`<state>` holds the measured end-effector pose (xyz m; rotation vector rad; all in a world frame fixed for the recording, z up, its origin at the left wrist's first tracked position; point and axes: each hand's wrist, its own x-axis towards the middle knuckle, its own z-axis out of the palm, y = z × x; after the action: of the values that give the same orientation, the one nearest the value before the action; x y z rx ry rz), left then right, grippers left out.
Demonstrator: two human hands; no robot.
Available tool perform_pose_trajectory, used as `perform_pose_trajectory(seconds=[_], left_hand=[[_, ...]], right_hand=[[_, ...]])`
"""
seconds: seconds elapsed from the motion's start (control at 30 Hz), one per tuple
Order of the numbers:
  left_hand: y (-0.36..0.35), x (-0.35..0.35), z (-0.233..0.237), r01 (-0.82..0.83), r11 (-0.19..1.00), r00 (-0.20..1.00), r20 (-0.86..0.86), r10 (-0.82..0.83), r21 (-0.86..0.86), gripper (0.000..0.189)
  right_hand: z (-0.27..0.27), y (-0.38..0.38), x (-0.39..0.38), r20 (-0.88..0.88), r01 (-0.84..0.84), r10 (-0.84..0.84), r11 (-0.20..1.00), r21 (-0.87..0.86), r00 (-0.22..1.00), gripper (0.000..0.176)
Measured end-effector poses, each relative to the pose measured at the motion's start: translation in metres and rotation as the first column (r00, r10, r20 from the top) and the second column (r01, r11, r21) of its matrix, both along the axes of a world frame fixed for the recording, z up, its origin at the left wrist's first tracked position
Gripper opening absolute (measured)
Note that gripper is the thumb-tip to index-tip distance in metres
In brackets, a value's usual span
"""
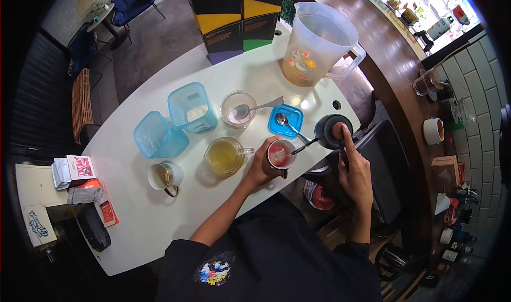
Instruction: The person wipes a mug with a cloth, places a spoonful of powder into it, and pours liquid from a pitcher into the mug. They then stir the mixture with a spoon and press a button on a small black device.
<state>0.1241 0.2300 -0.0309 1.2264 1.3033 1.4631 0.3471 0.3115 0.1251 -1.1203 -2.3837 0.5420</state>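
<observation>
My left hand (261,166) is wrapped round a cup (279,155) with pink-red liquid inside. My right hand (354,174) holds a black gooseneck kettle (329,132), one finger stretched over its lid. The spout reaches over the cup's rim. Just above the cup, a spoon (288,125) lies on a blue lid (291,113). A glass jug of yellow-green liquid (224,156) stands left of my left hand. Behind it is a clear cup (232,106) with a spoon across it.
Two blue containers (153,141) (186,101) and a mug (161,176) stand on the white table (128,217). A large plastic pitcher (314,46) is at the back right, beside black boxes (223,38). Packets (88,193) lie at the left.
</observation>
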Motion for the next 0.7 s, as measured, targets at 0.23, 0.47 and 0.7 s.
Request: perform_pose_trajectory(seconds=[0.23, 0.47, 0.7], left_hand=[[-0.0004, -0.0005, 0.0027, 0.018, 0.999, 1.0, 0.021, -0.017, -0.045, 0.085], [-0.001, -0.0001, 0.0033, 0.011, 0.997, 1.0, 0.003, -0.011, -0.079, 0.084], [-0.0017, 0.0003, 0.0087, 0.02, 0.996, 1.0, 0.022, -0.018, -0.084, 0.082]], right_hand=[[0.0024, 0.0005, -0.0019, 0.014, 0.015, -0.015, 1.0, -0.016, 1.0, 0.094], [0.0032, 0.0016, -0.0017, 0.019, 0.014, -0.013, 1.0, -0.021, 1.0, 0.09], [0.0035, 0.0022, -0.0026, 0.014, 0.017, -0.017, 1.0, -0.023, 1.0, 0.087]])
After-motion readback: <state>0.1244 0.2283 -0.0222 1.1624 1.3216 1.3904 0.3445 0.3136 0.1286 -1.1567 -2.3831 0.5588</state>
